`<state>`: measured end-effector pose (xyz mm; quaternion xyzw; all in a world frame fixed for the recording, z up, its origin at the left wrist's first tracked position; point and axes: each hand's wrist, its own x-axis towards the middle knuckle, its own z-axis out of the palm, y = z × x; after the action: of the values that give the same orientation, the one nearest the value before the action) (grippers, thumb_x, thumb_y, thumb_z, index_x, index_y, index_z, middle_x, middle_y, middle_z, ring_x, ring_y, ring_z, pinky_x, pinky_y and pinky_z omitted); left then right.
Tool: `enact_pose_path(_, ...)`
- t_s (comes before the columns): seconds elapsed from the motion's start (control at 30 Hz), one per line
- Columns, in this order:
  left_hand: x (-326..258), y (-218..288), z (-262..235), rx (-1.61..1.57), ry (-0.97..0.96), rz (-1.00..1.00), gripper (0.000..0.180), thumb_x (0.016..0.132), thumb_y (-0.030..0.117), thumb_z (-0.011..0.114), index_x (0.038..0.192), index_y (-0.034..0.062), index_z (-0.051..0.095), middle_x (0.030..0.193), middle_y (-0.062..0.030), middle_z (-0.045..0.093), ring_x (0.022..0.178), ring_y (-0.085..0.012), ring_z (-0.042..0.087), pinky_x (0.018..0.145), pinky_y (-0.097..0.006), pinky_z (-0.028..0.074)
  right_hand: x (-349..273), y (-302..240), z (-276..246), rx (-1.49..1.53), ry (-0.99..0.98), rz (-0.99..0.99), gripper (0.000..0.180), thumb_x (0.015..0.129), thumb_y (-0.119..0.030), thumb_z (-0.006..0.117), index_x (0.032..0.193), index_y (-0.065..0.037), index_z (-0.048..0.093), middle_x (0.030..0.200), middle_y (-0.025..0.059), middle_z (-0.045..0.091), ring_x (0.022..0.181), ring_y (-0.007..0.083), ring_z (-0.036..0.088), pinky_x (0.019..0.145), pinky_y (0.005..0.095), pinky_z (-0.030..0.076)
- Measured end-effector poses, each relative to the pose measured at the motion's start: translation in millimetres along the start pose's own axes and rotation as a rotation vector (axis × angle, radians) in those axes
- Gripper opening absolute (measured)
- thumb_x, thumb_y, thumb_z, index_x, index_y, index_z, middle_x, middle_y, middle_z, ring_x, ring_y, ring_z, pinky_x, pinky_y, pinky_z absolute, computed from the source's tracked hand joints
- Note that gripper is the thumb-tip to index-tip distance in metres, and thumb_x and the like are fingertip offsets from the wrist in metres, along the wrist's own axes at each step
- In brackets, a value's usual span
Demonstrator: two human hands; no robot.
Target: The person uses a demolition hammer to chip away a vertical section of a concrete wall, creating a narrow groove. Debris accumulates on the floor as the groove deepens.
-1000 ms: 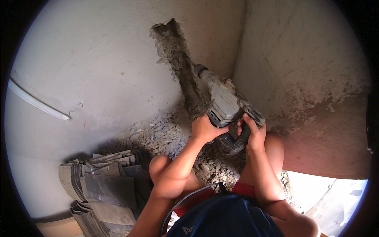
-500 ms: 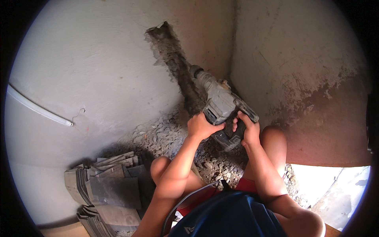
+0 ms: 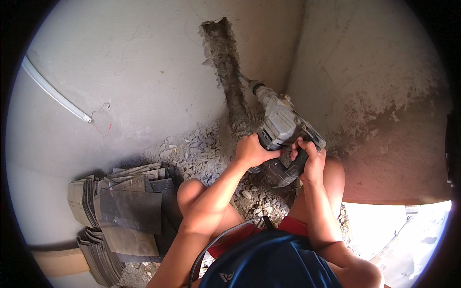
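I hold a grey, dusty demolition hammer (image 3: 279,124) with both hands. My left hand (image 3: 250,150) grips its side near the body. My right hand (image 3: 309,160) is closed around the black rear handle. The tool's chisel bit points up-left into a rough vertical channel (image 3: 225,62) cut in the plastered wall (image 3: 134,72). Broken rubble (image 3: 201,151) lies heaped below the channel, at the foot of the wall. My bare knees flank the tool, and its black cable (image 3: 211,249) loops over my lap.
A stack of dark grey tiles (image 3: 120,211) leans against the wall at lower left. A white conduit (image 3: 53,91) with thin loose wires runs along the wall at left. A second wall (image 3: 374,81) meets the first at a corner on the right. Bright floor shows at lower right.
The hammer and both hands have shifted slightly right and down along the channel. The view has moved a little; the grip is unchanged.
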<state>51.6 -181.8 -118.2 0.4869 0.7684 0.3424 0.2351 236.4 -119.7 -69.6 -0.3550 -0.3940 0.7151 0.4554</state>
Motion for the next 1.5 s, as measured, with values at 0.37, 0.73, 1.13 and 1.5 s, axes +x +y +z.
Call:
enact_pose_path(0.37,20,-3,-20,0.138,-0.026,-0.011,0.070,0.059,0.056,0.093,0.108,0.0072,0.078,0.101,-0.0190,0.079,0.098,-0.0385,0.076,0.085,-0.046,0.060,13,16,9,0.089,0.004,-0.009,0.015,0.093,-0.008,0.060,0.099,0.006,0.063,0.086,0.0154,0.067,0.065,0.0207,0.062,0.060,0.0347,0.051)
enact_pose_path(0.73,49,6,-27,-0.409,0.082,-0.021,0.070,0.067,0.055,0.094,0.108,0.0016,0.078,0.104,-0.0182,0.079,0.100,-0.0317,0.077,0.087,-0.040,0.058,46,-63,89,-0.372,-0.111,-0.145,0.024,0.096,-0.020,0.071,0.091,0.003,0.069,0.077,0.0111,0.069,0.058,0.0178,0.062,0.052,0.0332,0.049)
enact_pose_path(1.13,92,81,-34,-1.235,0.248,0.108,0.048,0.084,0.022,0.088,0.121,-0.0031,0.071,0.114,-0.0082,0.074,0.102,-0.0188,0.069,0.091,-0.032,0.054,97,-165,185,-1.139,-0.287,-0.309,0.032,0.089,-0.030,0.072,0.079,0.001,0.072,0.073,0.0120,0.070,0.063,0.0204,0.067,0.060,0.0362,0.053)
enact_pose_path(1.5,118,106,-57,-1.320,0.406,0.079,0.052,0.090,0.028,0.085,0.124,-0.0077,0.069,0.123,-0.0148,0.073,0.111,-0.0218,0.068,0.099,-0.034,0.051,131,-191,235,-1.038,-0.542,-0.273,0.025,0.089,-0.018,0.066,0.083,0.006,0.071,0.074,0.0155,0.068,0.062,0.0264,0.066,0.058,0.0416,0.055)
